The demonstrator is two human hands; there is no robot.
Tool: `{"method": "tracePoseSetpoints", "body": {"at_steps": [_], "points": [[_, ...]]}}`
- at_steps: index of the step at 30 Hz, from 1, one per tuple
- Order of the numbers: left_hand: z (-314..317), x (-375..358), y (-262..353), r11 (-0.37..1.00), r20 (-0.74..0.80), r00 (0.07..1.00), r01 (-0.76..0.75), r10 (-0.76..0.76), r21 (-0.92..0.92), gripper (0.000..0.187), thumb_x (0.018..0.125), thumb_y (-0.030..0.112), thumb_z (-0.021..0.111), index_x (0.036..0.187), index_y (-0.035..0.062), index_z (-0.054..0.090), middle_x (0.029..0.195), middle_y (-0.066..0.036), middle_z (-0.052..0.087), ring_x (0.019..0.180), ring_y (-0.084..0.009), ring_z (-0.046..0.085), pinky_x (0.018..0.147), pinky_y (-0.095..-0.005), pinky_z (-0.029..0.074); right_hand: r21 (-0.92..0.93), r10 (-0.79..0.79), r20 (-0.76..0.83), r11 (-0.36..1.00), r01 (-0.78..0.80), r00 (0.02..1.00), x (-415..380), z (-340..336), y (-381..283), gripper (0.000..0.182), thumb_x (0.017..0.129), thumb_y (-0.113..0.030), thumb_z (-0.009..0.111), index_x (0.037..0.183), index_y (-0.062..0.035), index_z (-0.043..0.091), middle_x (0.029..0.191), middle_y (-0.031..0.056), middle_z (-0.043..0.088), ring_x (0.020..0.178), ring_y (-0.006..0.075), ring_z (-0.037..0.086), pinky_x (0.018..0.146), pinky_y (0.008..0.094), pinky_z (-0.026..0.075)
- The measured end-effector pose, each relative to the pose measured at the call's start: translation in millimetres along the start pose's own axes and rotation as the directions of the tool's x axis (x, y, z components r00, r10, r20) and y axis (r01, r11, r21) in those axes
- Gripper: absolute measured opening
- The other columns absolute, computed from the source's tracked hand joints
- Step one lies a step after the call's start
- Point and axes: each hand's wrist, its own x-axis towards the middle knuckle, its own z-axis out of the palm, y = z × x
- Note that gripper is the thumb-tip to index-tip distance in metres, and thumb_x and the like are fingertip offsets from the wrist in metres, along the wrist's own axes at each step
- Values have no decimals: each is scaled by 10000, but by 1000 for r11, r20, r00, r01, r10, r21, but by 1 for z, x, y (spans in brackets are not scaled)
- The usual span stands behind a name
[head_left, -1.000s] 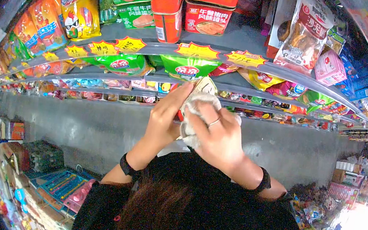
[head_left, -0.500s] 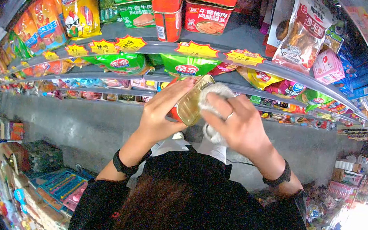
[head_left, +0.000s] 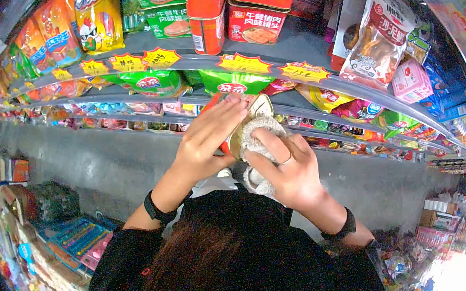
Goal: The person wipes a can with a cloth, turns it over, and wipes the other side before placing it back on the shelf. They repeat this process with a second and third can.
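My left hand (head_left: pixel 210 128) is wrapped round a red luncheon meat can (head_left: pixel 261 107), whose gold metal end faces my right side. A grey-white cloth (head_left: pixel 257 140) is bunched in my right hand (head_left: pixel 293 173), which wears a ring, and it presses against that metal end. Much of the can's end is hidden behind the cloth. Both hands are in front of the shelf edge, above the floor. More cans of the same sort stand on the shelf beyond: a red luncheon meat can (head_left: pixel 253 25) and a green one (head_left: pixel 169 21).
Yellow price tags (head_left: pixel 244 63) line the shelf edge (head_left: pixel 362 86). Snack bags hang or lie at both sides, such as a yellow bag (head_left: pixel 99 13) and a white-red pouch (head_left: pixel 376 41). Lower shelves hold more packets. Boxes (head_left: pixel 439 220) stand on the right, behind me.
The cloth has moved left across the can's metal end with my right hand and now covers more of it. My left hand keeps its hold on the can.
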Motion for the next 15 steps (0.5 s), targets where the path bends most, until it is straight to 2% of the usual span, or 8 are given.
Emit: {"method": "tracePoseSetpoints", "body": {"at_steps": [4, 5, 7, 11, 13, 15], "points": [[1, -2, -3, 996, -16, 998, -57, 58, 71, 638, 492, 27, 728, 1108, -5, 565, 1140, -156, 571, 1081, -301, 542, 927, -407, 430, -110, -9, -5, 994, 9, 1000, -5, 8, 3, 302, 600, -116, 593, 898, -120, 636, 1100, 98, 543, 744, 207, 552, 612, 322, 444], [1, -3, -4, 996, -15, 998, -54, 55, 73, 625, 499, 30, 723, 1104, -5, 569, 1132, -155, 576, 1080, -299, 543, 927, -407, 430, -110, -8, -4, 994, 8, 1000, -5, 8, 5, 302, 600, -116, 593, 898, -120, 636, 1100, 98, 543, 744, 207, 552, 612, 322, 444], [1, -3, -4, 996, -12, 999, -50, 51, 75, 611, 507, 34, 718, 1099, -5, 573, 1123, -154, 581, 1078, -298, 544, 926, -408, 431, -226, 27, 18, 974, -22, 999, -2, 8, 10, 257, 630, -151, 597, 884, -115, 616, 1110, 96, 504, 728, 198, 556, 633, 328, 460], [0, 0, -2, 996, -16, 998, -57, 59, 72, 605, 511, 38, 713, 1098, 2, 574, 1124, -143, 583, 1074, -292, 547, 924, -408, 434, -272, 41, -22, 961, -46, 999, -3, 13, 15, 223, 635, -161, 586, 850, -114, 615, 1098, 90, 511, 729, 200, 560, 627, 328, 452], [0, 3, -3, 997, -10, 999, -40, 41, 60, 613, 503, 37, 715, 1098, 3, 574, 1123, -138, 585, 1074, -290, 548, 923, -408, 436, -238, 28, 7, 971, -26, 1000, -2, 11, 9, 219, 635, -166, 583, 846, -119, 617, 1099, 88, 513, 733, 195, 560, 637, 325, 445], [-1, 7, -3, 989, 34, 996, -87, 83, 117, 629, 489, 26, 714, 1102, 5, 572, 1121, -134, 587, 1073, -287, 548, 922, -406, 436, -173, -4, 43, 985, 12, 999, -6, 10, 5, 221, 637, -178, 583, 849, -132, 629, 1095, 87, 519, 746, 177, 563, 662, 316, 425]]}}
